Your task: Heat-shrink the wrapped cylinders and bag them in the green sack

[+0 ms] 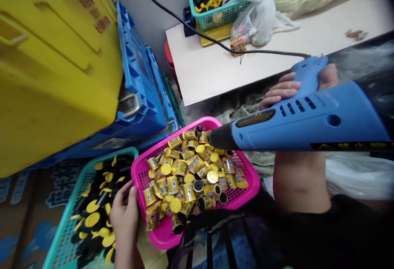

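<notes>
My right hand (pixel 285 89) is wrapped round the handle of a blue heat gun (pixel 289 119) with a black nozzle. The nozzle points left over the far right part of a pink plastic basket (pixel 164 232). In that basket lie many small yellow printed canisters (pixel 189 193), some with yellow lids and some showing dark ends. At the basket's left rim, my left hand (pixel 124 209) grips the edge with the thumb on top; its other fingers are partly hidden. The basket sits close against my body, tilted in view.
A teal basket (pixel 66 228) of black and yellow parts stands at lower left. Yellow (pixel 61 63) and blue crates (pixel 143 84) rise at left. A white table (pixel 197 72) bears another teal basket (pixel 212 20) and a plastic bag (pixel 266 18). The black cord (pixel 172 13) crosses above.
</notes>
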The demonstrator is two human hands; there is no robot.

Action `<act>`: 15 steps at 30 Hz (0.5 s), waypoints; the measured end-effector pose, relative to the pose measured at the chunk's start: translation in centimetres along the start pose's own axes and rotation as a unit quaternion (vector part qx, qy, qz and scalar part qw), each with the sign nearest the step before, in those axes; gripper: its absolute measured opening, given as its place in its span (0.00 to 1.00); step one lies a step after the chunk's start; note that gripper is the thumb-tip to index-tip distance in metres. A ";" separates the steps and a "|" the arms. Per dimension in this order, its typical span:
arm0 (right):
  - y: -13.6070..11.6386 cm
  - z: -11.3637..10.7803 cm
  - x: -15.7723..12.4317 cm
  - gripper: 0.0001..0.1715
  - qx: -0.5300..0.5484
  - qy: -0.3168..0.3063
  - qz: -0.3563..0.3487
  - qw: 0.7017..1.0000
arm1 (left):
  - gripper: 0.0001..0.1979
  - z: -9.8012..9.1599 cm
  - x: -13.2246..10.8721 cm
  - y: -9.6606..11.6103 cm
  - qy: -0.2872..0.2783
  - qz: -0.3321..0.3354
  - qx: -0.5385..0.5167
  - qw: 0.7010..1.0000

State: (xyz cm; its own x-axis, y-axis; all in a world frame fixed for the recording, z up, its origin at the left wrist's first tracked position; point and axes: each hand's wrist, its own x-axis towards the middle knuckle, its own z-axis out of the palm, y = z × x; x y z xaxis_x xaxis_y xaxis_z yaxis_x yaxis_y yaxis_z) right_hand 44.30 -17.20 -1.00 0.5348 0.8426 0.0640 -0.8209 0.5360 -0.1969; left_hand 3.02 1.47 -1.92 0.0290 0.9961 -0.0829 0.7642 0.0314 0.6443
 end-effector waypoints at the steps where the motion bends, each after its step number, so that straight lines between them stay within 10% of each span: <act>1: 0.0 0.2 -0.1 0.23 -0.004 0.007 -0.003 1.000 | 0.24 0.0 0.0 -0.1 -0.001 0.001 -0.002 1.000; 10: 0.7 3.8 -1.7 0.43 -0.062 0.089 0.029 0.994 | 0.24 0.1 0.6 -1.7 -0.008 0.033 0.018 0.999; 15: 2.2 2.3 -1.5 0.24 -0.008 -0.070 0.004 0.998 | 0.23 0.2 1.2 -3.0 -0.006 0.054 0.017 0.998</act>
State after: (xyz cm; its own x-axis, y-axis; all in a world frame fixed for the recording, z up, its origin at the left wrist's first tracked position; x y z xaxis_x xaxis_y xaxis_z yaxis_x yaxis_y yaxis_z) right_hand 41.28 -17.17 0.76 0.4943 0.8464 0.1982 -0.8209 0.5295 -0.2140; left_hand 0.91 2.57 -4.11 0.1201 0.9925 -0.0238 0.7775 -0.0791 0.6239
